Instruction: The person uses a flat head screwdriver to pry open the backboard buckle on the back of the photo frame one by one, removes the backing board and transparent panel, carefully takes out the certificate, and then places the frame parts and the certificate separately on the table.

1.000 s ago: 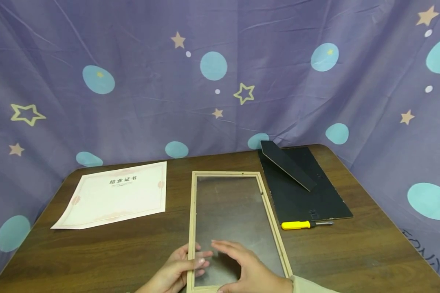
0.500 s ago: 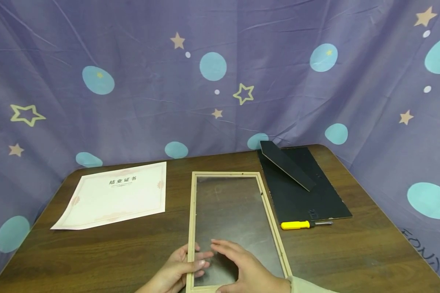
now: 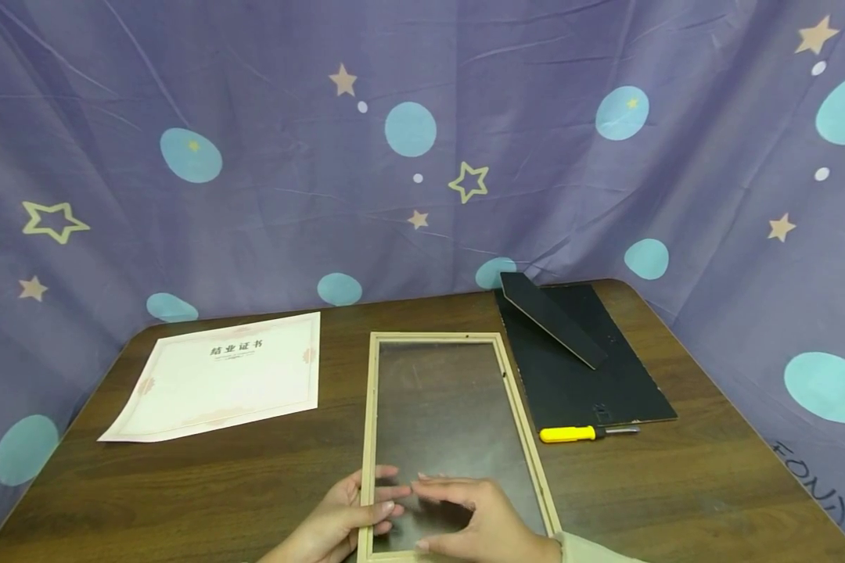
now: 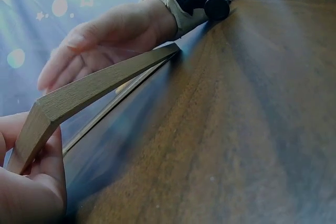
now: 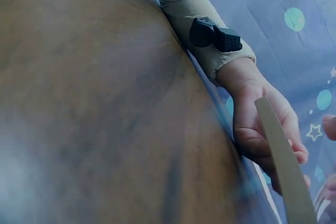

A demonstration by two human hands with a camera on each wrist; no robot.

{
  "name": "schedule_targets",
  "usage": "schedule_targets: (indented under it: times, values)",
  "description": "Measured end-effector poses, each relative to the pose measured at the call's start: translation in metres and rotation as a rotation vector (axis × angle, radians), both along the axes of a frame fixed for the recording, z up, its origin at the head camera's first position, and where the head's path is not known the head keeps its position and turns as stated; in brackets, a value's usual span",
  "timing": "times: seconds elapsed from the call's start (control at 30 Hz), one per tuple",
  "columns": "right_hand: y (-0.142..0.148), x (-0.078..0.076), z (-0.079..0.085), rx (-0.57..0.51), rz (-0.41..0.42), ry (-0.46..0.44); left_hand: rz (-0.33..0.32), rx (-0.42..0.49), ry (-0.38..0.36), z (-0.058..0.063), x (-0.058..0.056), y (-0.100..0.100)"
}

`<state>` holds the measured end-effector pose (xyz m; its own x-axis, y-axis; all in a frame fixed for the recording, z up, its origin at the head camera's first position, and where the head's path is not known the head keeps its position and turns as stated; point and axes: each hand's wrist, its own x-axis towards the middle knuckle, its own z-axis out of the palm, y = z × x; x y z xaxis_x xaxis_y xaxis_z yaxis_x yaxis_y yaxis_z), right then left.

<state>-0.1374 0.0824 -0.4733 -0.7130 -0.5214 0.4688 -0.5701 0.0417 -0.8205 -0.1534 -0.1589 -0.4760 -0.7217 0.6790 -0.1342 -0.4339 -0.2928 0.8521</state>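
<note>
A light wooden picture frame [image 3: 369, 422] with a clear pane [image 3: 444, 407] lies in the middle of the head view, its near end slightly raised in the left wrist view. Near its lower left corner my left hand [image 3: 336, 518] grips the side bar, thumb on top and fingers underneath, showing through the pane. Over the near end of the pane hovers my right hand [image 3: 489, 520], its fingers loosely bent and pointing left, thumb close to the near bar. Nothing is visible between its fingers. The left wrist view shows the right hand [image 4: 115, 32] apart from the frame bar [image 4: 105, 85].
A white certificate sheet [image 3: 232, 383] lies on the wooden table [image 3: 183, 493] at the left. To the right is a black backing board [image 3: 577, 395] with its stand leg [image 3: 552, 317] raised at an angle. A yellow-handled screwdriver [image 3: 570, 434] lies along the board's near edge.
My right hand's fingers have dipped slightly, bringing the fingertips nearer the left hand's fingers. The left hand and the picture frame stay where they were.
</note>
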Motion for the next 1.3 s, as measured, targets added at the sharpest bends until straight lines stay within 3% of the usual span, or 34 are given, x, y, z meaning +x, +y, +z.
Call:
schedule_targets:
  times: [0.1,0.17,0.23,0.4,0.5,0.6,0.7,0.83,1.03,1.1,1.3]
  values:
    - [0.002,0.002,0.003,-0.077,0.022,-0.086,0.003,-0.051,0.011,0.001,0.0,0.001]
    - [0.003,0.003,0.005,-0.105,0.032,-0.044,0.016,-0.091,0.028,0.002,0.001,0.002]
    - [0.004,0.002,0.007,-0.124,0.038,0.062,0.068,-0.145,0.05,0.003,0.002,0.004]
    - [0.008,-0.002,0.018,-0.182,0.015,0.416,0.319,-0.343,0.132,0.005,0.004,0.008]
    - [0.01,-0.006,0.03,-0.265,0.025,0.591,0.417,-0.441,0.197,0.005,0.007,0.009]
    - [0.012,-0.01,0.043,-0.359,0.026,0.716,0.482,-0.516,0.249,0.004,0.01,0.011]
    - [0.014,-0.012,0.056,-0.444,0.014,0.776,0.541,-0.544,0.299,0.004,0.012,0.014]
    - [0.021,-0.015,0.071,-0.541,-0.022,0.804,0.574,-0.537,0.358,0.005,0.013,0.019]
    - [0.039,-0.023,0.088,-0.696,-0.299,0.747,0.573,-0.561,0.407,0.008,0.013,0.022]
    - [0.045,-0.028,0.091,-0.748,-0.332,0.689,0.574,-0.576,0.416,0.008,0.013,0.022]
    - [0.066,-0.05,0.095,-0.844,-0.298,0.427,0.579,-0.6,0.411,0.006,0.012,0.025]
